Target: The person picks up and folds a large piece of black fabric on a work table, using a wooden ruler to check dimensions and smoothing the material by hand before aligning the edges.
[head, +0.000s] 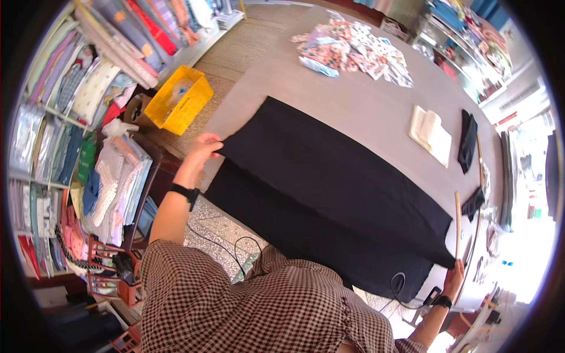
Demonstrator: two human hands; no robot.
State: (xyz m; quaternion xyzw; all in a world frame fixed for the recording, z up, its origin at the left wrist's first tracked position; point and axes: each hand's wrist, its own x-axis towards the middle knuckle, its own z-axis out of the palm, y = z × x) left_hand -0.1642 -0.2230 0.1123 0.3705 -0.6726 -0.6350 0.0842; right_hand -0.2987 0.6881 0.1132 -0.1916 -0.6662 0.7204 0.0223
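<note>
A wide piece of black fabric (326, 176) lies across the grey table (282, 75), its near part hanging over the edge in front of me. My left hand (205, 145) pinches its left corner between thumb and fingers. Far to the right, my right hand (453, 278) grips the opposite corner, with its fingers partly hidden. Between both hands the upper layer's edge runs as a raised line, over more black cloth below. A wooden ruler (457, 225) lies just beyond my right hand.
A heap of patterned fabric scraps (353, 50) lies at the table's far end. To the right are an open notebook (430, 134) and folded black cloth (467, 141). A yellow plastic basket (178, 101) stands left of the table, near shelves of folded fabrics (66, 114). Cables (216, 247) hang near my body.
</note>
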